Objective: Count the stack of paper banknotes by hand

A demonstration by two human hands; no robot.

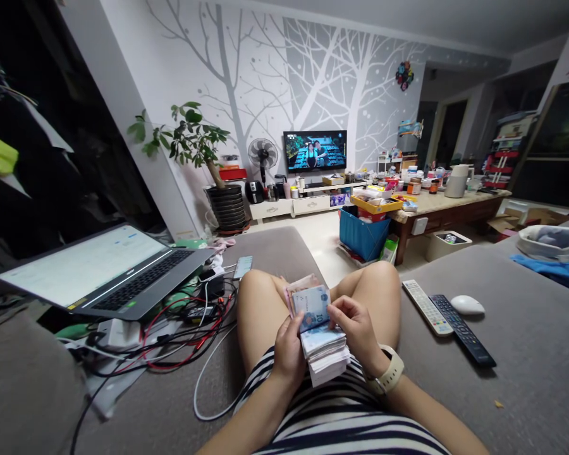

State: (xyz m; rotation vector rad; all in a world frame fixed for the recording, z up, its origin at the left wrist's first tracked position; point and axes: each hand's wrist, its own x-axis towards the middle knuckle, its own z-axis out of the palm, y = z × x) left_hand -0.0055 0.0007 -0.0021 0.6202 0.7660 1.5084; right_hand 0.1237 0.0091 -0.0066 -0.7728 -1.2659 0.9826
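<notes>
A thick wad of banknotes (326,357) is bent over in my lap, its folded lower part pointing toward me. My left hand (288,347) grips the wad from the left side, thumb on top. Upright above it stand a blue note marked 10 (312,308) and some pinkish notes (299,287) behind it. My right hand (355,325), with a pale watch (389,370) on the wrist, pinches the right edge of the blue note between thumb and fingers. The ends of those fingers are partly hidden.
To my left on the sofa are an open laptop (123,268), tangled cables (189,335) and a phone (243,267). On my right lie a white remote (427,308), a black remote (462,330) and a white mouse (468,305). Ahead stands a cluttered table (436,202) beside a blue bin (363,234).
</notes>
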